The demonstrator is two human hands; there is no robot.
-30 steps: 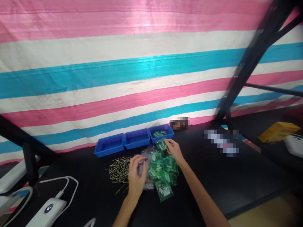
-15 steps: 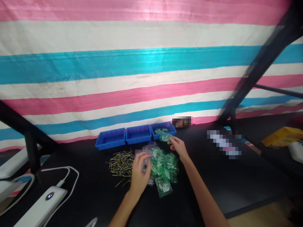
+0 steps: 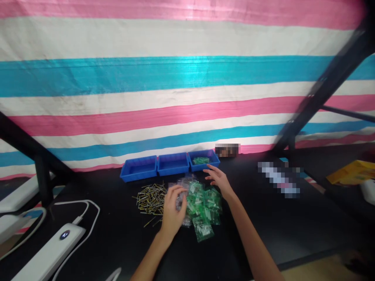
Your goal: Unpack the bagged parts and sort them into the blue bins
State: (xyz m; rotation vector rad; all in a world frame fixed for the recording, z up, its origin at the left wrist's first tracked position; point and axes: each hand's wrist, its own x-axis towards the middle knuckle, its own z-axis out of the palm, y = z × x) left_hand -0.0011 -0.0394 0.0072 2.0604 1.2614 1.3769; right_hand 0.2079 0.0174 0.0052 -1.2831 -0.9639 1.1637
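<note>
My right hand, open with fingers apart and nothing in it, hovers just in front of the right-hand blue tray. Small green packets lie inside that tray. On the black table, my left hand rests at the clear plastic packets, its fingers loosely curved and the thumb apart; I see no firm grip. To its right spreads a heap of green plastic packets with pale pieces in them. Left of it lies a pile of thin yellow and silver pins.
Two more blue trays, the middle one and the left one, adjoin the right-hand one. A white power bank with a cable lies at left. Black frame bars rise before a striped sheet. A yellow packet sits far right.
My right hand has let go of a green packet at the right-hand blue tray, and its fingers have spread. My left hand has stayed at the clear packets. The view has shifted slightly.
</note>
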